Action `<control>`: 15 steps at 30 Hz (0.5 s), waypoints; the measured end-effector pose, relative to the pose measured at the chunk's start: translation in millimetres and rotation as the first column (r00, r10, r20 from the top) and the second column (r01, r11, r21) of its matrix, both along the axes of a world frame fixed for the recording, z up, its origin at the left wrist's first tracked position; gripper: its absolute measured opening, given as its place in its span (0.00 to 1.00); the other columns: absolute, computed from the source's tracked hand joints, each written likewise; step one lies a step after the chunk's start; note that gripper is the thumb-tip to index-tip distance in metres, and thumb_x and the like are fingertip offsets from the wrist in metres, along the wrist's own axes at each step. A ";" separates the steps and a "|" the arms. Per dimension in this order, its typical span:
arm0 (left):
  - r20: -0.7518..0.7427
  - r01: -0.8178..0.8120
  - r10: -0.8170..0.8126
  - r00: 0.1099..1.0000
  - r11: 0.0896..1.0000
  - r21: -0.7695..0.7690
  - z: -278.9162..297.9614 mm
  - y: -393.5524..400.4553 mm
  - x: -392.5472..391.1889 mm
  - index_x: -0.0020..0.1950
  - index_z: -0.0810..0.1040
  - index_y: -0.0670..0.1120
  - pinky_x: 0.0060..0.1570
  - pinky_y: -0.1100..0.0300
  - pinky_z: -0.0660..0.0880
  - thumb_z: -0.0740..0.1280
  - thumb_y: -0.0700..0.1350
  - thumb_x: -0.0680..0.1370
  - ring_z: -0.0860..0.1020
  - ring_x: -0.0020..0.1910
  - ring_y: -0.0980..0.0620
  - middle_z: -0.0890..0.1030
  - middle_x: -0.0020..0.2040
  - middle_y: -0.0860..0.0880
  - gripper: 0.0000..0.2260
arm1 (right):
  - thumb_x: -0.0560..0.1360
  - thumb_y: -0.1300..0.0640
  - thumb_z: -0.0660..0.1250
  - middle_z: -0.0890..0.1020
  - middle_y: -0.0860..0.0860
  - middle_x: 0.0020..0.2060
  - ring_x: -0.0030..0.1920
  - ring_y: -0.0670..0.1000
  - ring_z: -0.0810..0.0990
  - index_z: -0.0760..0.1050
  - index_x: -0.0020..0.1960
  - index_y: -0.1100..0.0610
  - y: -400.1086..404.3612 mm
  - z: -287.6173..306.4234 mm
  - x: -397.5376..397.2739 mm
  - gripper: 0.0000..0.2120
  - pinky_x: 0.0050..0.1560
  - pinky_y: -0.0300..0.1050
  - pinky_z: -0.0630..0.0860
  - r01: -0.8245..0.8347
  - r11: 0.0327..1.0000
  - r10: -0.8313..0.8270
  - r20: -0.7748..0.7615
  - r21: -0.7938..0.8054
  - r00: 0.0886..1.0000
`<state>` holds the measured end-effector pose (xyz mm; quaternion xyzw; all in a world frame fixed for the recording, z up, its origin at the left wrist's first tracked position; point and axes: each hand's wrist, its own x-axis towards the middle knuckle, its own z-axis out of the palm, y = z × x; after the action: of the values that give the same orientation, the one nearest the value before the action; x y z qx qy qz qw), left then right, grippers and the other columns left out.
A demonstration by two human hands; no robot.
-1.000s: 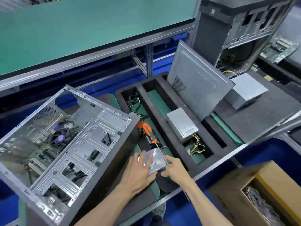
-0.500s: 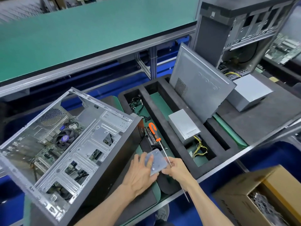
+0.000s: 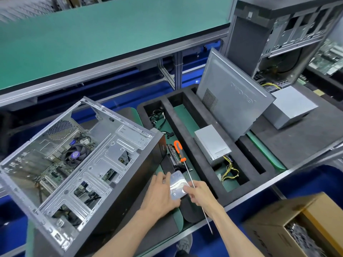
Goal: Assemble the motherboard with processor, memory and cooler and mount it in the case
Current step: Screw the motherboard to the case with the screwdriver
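Note:
An open grey computer case (image 3: 78, 164) lies on its side at the left. Inside it sits the motherboard (image 3: 55, 169) with a black fan cooler (image 3: 75, 155) on it. In front of the case both hands hold a small clear plastic bag (image 3: 177, 186). My left hand (image 3: 159, 193) grips the bag's left side. My right hand (image 3: 201, 194) pinches its right edge and also holds the long shaft of an orange-handled screwdriver (image 3: 179, 149), whose tip points down past the table edge.
A black foam tray (image 3: 200, 160) with slots holds cables, a silver power supply (image 3: 212, 143) and a leaning grey side panel (image 3: 230, 101). Another power supply (image 3: 289, 108) and a second case (image 3: 278, 38) stand at the right. A cardboard box (image 3: 297, 227) sits below right.
The view has shifted slightly. Both hands have stayed on the plastic bag, which has turned a little, and the screwdriver has tilted so its handle points further away.

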<state>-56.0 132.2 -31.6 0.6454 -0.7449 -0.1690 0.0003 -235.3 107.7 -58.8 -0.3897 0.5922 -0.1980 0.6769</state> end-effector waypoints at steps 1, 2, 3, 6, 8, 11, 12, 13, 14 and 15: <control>0.059 0.065 -0.061 0.996 0.996 -0.063 -1.2 6.2 -0.3 0.64 0.77 0.39 0.48 0.54 0.77 0.73 0.59 0.64 0.73 0.49 0.44 0.79 0.55 0.42 0.35 | 0.76 0.60 0.68 0.69 0.49 0.28 0.24 0.45 0.62 0.73 0.41 0.58 -0.3 -0.2 -0.4 0.06 0.24 0.36 0.57 -0.010 1.000 0.010 0.009 -0.004 1.000; 0.107 0.111 -0.100 0.989 0.988 -0.105 -4.6 12.3 -0.7 0.63 0.79 0.38 0.46 0.50 0.80 0.74 0.58 0.65 0.76 0.48 0.42 0.80 0.57 0.39 0.33 | 0.75 0.60 0.69 0.69 0.49 0.29 0.25 0.45 0.63 0.74 0.42 0.58 -0.6 -1.4 -1.4 0.05 0.24 0.35 0.58 -0.028 1.000 0.029 0.018 -0.009 0.999; 0.159 0.156 -0.137 0.978 0.981 -0.114 -6.4 15.7 -1.1 0.62 0.80 0.38 0.45 0.48 0.81 0.75 0.58 0.67 0.79 0.48 0.40 0.80 0.60 0.36 0.31 | 0.75 0.60 0.70 0.71 0.48 0.29 0.25 0.44 0.64 0.76 0.45 0.59 -0.6 -2.4 -2.8 0.04 0.25 0.35 0.60 -0.050 0.999 0.050 0.026 -0.017 0.998; 0.291 0.257 -0.234 0.928 0.966 -0.042 -7.7 15.9 -2.9 0.68 0.76 0.37 0.55 0.45 0.78 0.66 0.59 0.77 0.78 0.60 0.34 0.73 0.68 0.31 0.29 | 0.72 0.62 0.74 0.75 0.45 0.29 0.27 0.42 0.70 0.79 0.52 0.60 -1.0 -7.4 -8.3 0.10 0.28 0.32 0.66 -0.097 0.994 0.100 0.055 -0.051 0.993; 0.344 0.277 -0.277 0.897 0.960 0.051 -3.4 12.3 -5.8 0.68 0.75 0.34 0.54 0.42 0.77 0.64 0.56 0.78 0.77 0.61 0.32 0.72 0.68 0.28 0.29 | 0.71 0.63 0.76 0.76 0.45 0.29 0.29 0.42 0.72 0.80 0.53 0.61 0.2 -9.9 -11.0 0.12 0.30 0.33 0.68 -0.112 0.991 0.118 0.083 -0.071 0.990; 0.350 0.301 -0.330 0.877 0.944 0.137 -2.5 9.1 -10.3 0.76 0.60 0.30 0.62 0.35 0.68 0.54 0.51 0.83 0.65 0.69 0.26 0.56 0.74 0.24 0.28 | 0.69 0.61 0.77 0.77 0.47 0.31 0.31 0.43 0.73 0.81 0.54 0.58 0.1 -9.0 -12.1 0.14 0.32 0.33 0.70 -0.128 0.986 0.138 0.100 -0.104 0.985; 0.346 0.297 -0.340 0.874 0.939 0.172 -4.8 8.4 -9.8 0.77 0.55 0.30 0.64 0.34 0.64 0.51 0.49 0.84 0.61 0.71 0.25 0.50 0.75 0.24 0.28 | 0.69 0.61 0.77 0.78 0.47 0.32 0.32 0.43 0.73 0.81 0.55 0.56 0.1 -8.9 -12.1 0.16 0.33 0.33 0.70 -0.130 0.985 0.142 0.110 -0.110 0.984; 0.340 0.303 -0.347 0.874 0.936 0.177 -5.4 6.8 -10.0 0.77 0.55 0.31 0.64 0.34 0.63 0.50 0.47 0.84 0.60 0.71 0.25 0.48 0.75 0.23 0.26 | 0.68 0.61 0.77 0.78 0.48 0.33 0.32 0.43 0.73 0.81 0.57 0.56 0.2 -8.3 -12.0 0.18 0.33 0.33 0.71 -0.127 0.986 0.140 0.123 -0.109 0.982; 0.340 0.319 -0.361 0.868 0.931 0.174 -4.4 5.3 -11.3 0.76 0.59 0.32 0.62 0.35 0.64 0.50 0.45 0.83 0.62 0.69 0.26 0.48 0.75 0.22 0.24 | 0.68 0.62 0.77 0.79 0.50 0.35 0.33 0.44 0.73 0.80 0.59 0.55 0.3 -7.6 -11.8 0.20 0.34 0.33 0.72 -0.119 0.987 0.134 0.138 -0.107 0.981; 0.341 0.336 -0.377 0.861 0.926 0.174 -2.7 4.1 -13.5 0.74 0.62 0.32 0.60 0.36 0.65 0.51 0.44 0.82 0.63 0.67 0.28 0.49 0.74 0.22 0.23 | 0.68 0.63 0.77 0.80 0.51 0.37 0.34 0.44 0.74 0.80 0.61 0.54 0.4 -6.8 -12.1 0.22 0.35 0.34 0.73 -0.109 0.988 0.125 0.152 -0.106 0.981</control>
<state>-69.5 136.3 -34.3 0.5156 -0.8277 -0.0822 -0.2058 -247.4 108.1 -65.6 -0.4395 0.5023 -0.2168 0.7124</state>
